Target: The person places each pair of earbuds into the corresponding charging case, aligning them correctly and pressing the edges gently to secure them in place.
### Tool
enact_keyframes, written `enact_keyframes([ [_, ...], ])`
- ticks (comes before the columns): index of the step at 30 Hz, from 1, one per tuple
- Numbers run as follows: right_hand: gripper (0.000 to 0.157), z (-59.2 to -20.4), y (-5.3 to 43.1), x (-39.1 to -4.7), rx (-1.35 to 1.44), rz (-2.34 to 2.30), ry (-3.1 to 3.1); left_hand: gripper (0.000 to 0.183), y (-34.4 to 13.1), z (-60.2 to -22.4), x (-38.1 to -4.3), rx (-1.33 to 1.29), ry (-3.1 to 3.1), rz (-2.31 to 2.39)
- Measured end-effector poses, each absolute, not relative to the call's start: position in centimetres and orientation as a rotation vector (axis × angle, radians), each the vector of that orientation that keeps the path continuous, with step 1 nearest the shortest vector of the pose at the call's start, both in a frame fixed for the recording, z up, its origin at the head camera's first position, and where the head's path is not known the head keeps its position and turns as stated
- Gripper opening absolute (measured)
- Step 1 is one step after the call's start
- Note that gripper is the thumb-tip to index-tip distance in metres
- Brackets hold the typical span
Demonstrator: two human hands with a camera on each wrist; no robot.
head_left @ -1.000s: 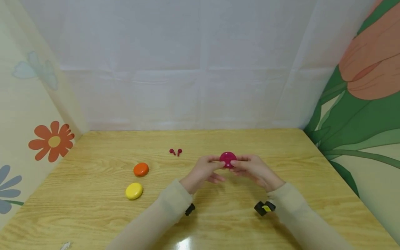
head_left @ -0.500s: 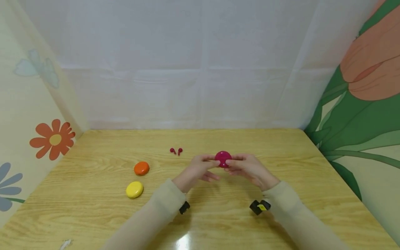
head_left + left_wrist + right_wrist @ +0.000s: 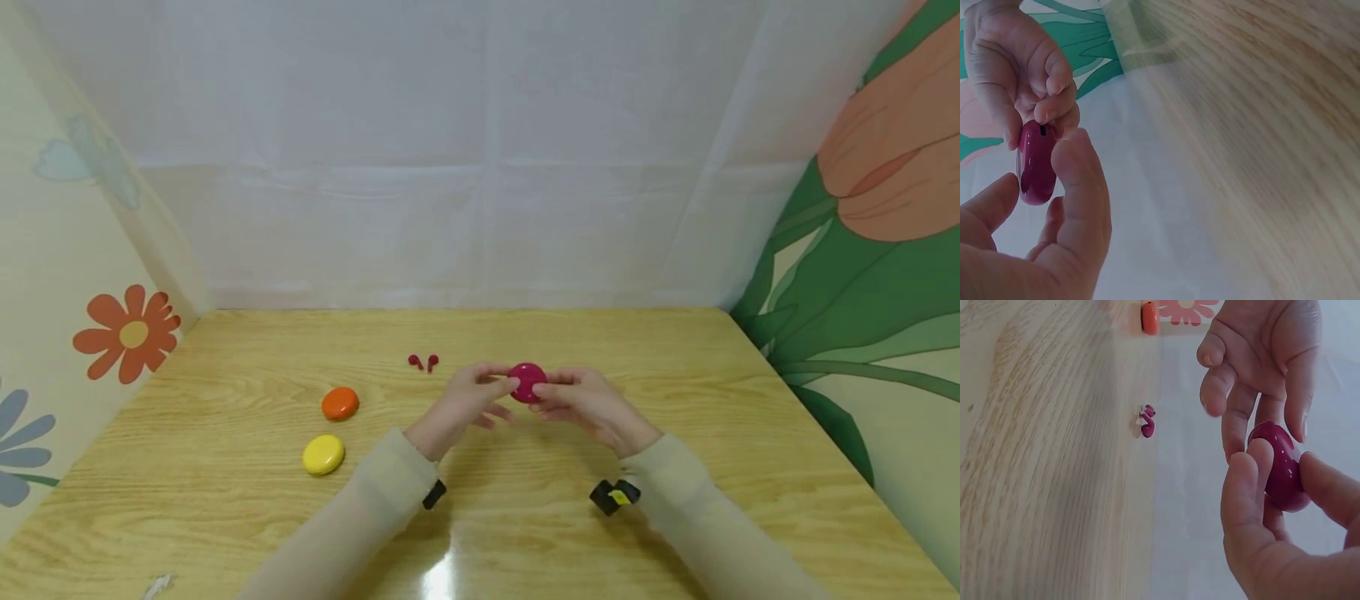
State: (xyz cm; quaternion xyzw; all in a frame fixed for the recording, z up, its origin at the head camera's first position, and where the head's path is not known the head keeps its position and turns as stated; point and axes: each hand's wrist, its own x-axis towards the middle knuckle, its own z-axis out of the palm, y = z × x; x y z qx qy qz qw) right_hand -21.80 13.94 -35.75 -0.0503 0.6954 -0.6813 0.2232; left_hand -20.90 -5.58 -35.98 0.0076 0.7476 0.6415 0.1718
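A round, glossy magenta earbud case [image 3: 528, 375] is held above the table between both hands. My left hand [image 3: 461, 406] pinches its left edge, thumb on the near face and the other fingers loosely bent. On the opposite edge, my right hand [image 3: 596, 408] grips it between thumb and fingers. The left wrist view shows the case [image 3: 1037, 165] edge-on, with a small dark port near its end. Two matching magenta earbuds [image 3: 432, 362] lie on the table, farther back and to the left of the hands.
On the wooden table [image 3: 225, 525] to the left lie an orange round case [image 3: 341, 403] and a yellow round case [image 3: 323, 455]. A small whitish piece [image 3: 157, 586] is at the front left edge. A white cloth [image 3: 450, 233] hangs behind the table.
Both hands have shifted slightly left together with the magenta earbud case. The earbuds and the orange and yellow cases have stayed in place.
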Motion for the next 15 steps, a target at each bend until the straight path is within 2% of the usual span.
enact_keyframes([
  [9,0.028,-35.77,13.37,-21.89,-0.15,-1.887,1.916,0.037,-5.34,-35.81,-21.38,0.061,2.234,1.828],
  [15,0.022,-35.53,13.04,-21.83,-0.162,-1.896,1.909,0.035,-5.14,-35.6,-21.62,0.071,2.269,1.812],
])
